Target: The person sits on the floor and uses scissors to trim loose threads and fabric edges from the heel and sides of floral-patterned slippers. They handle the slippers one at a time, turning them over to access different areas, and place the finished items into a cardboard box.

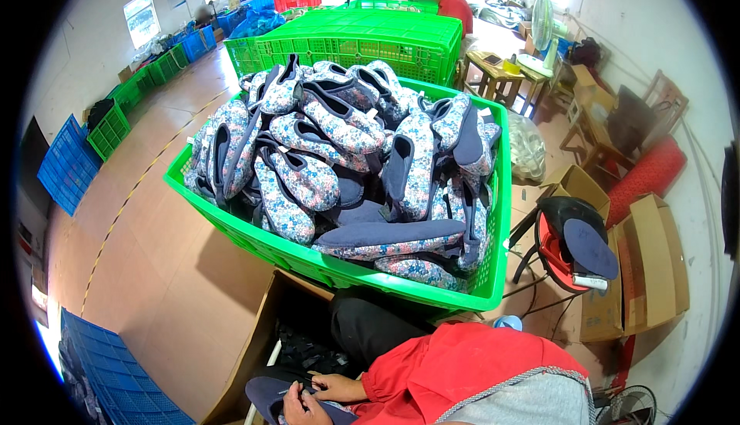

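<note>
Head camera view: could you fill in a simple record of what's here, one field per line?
Left hand: fingers bent, on a slipper
Right hand: on the same slipper
Front crate: green, heaped with floral slippers
Behind it: more green crates
Farther back: person in red
Right side: standing fan, dark blue oval piece, open cardboard box

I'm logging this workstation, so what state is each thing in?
Hands: fingers bent, both at the held slipper.
Held slipper: partly hidden by the hands.
Front green crate: upright, heaped full.
Floral slippers: piled at mixed angles.
Near cardboard box: open on top.
Green fan: upright; running or not, cannot tell.
</note>
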Tool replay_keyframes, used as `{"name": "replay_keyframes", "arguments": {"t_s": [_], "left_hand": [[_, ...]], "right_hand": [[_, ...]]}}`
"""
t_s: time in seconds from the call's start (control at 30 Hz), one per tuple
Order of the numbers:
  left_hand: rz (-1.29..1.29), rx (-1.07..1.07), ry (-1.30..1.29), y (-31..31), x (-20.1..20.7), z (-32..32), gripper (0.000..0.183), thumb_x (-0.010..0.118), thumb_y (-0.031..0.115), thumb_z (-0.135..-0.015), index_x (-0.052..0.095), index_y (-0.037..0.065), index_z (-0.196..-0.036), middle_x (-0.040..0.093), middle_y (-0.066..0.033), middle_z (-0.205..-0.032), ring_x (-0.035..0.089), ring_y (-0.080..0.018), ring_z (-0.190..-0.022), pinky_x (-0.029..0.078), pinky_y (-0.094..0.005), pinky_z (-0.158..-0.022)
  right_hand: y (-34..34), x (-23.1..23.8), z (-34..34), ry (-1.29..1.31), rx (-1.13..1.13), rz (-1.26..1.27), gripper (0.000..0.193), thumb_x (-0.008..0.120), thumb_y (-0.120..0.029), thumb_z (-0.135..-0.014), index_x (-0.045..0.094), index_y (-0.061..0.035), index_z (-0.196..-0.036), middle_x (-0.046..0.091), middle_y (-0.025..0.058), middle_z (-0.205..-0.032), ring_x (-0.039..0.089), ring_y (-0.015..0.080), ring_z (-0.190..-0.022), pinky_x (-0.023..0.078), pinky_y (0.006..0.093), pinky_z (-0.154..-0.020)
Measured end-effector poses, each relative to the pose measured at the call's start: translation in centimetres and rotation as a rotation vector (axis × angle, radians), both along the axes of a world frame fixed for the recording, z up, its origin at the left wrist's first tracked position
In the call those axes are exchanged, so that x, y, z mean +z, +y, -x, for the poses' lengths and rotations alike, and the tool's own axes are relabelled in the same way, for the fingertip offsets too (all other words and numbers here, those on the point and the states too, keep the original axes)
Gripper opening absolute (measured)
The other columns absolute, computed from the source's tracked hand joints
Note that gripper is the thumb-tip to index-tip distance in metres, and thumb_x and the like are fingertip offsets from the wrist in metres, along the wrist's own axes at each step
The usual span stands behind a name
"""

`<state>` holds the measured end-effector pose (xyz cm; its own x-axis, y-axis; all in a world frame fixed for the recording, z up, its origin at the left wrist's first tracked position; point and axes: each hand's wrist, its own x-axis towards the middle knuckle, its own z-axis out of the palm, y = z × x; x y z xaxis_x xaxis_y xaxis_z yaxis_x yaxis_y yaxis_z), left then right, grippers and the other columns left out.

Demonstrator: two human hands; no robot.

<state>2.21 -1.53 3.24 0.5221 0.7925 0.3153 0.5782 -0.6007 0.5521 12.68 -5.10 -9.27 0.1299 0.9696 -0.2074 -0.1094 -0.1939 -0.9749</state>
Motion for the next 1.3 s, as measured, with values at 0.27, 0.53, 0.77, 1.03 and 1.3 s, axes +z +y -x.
{"name": "replay_keyframes", "arguments": {"t_s": [0.27,0.53,0.77,1.03,1.3], "left_hand": [[-0.007,0.02,-0.015,0.1,-0.7,-0.1,0.022,0.059,0.009,-0.089,0.066,0.002,-0.109,0.069,-0.0143,-0.098,0.066,-0.0294,-0.09,0.051,-0.0373,-0.079],[0.039,0.057,-0.079,0.4,-2.8,0.1,0.029,0.058,-0.006,-0.079,0.065,-0.001,-0.107,0.067,-0.0134,-0.094,0.066,-0.0259,-0.086,0.052,-0.0348,-0.074],[-0.048,-0.005,0.021,0.0,0.1,-0.1,0.021,0.061,0.015,-0.093,0.068,0.004,-0.109,0.07,-0.015,-0.102,0.066,-0.033,-0.092,0.052,-0.0399,-0.081],[-0.02,-0.007,0.011,0.0,0.1,-0.2,0.021,0.061,0.014,-0.092,0.068,0.003,-0.109,0.07,-0.016,-0.101,0.066,-0.0334,-0.092,0.052,-0.0397,-0.081],[-0.011,-0.021,-0.035,0.1,0.2,-0.2,0.021,0.061,0.012,-0.092,0.068,0.002,-0.109,0.07,-0.0164,-0.101,0.066,-0.0335,-0.092,0.052,-0.0395,-0.082]], "right_hand": [[0.1,-1.9,0.7,0.012,-0.043,-0.073,0.027,0.065,-0.026,-0.083,0.053,-0.0017,-0.086,0.054,0.012,-0.088,0.053,0.0235,-0.079,0.042,0.034,-0.07],[-0.1,0.3,-0.1,0.016,-0.006,0.004,0.026,0.064,-0.024,-0.083,0.053,-0.001,-0.088,0.054,0.0134,-0.09,0.052,0.0246,-0.081,0.042,0.0348,-0.071],[-0.2,0.5,-0.1,0.014,-0.012,-0.001,0.027,0.065,-0.024,-0.084,0.055,-0.0005,-0.09,0.054,0.0143,-0.09,0.053,0.0252,-0.083,0.043,0.0356,-0.072],[0.0,0.0,-0.1,-0.057,0.008,-0.022,0.029,0.064,-0.031,-0.09,0.051,-0.0059,-0.087,0.053,0.0054,-0.077,0.047,0.0134,-0.074,0.041,0.0306,-0.067],[0.1,-0.2,0.1,-0.008,0.005,0.01,0.028,0.065,-0.027,-0.084,0.055,-0.0012,-0.089,0.055,0.0142,-0.09,0.053,0.025,-0.082,0.043,0.0356,-0.071]]}}
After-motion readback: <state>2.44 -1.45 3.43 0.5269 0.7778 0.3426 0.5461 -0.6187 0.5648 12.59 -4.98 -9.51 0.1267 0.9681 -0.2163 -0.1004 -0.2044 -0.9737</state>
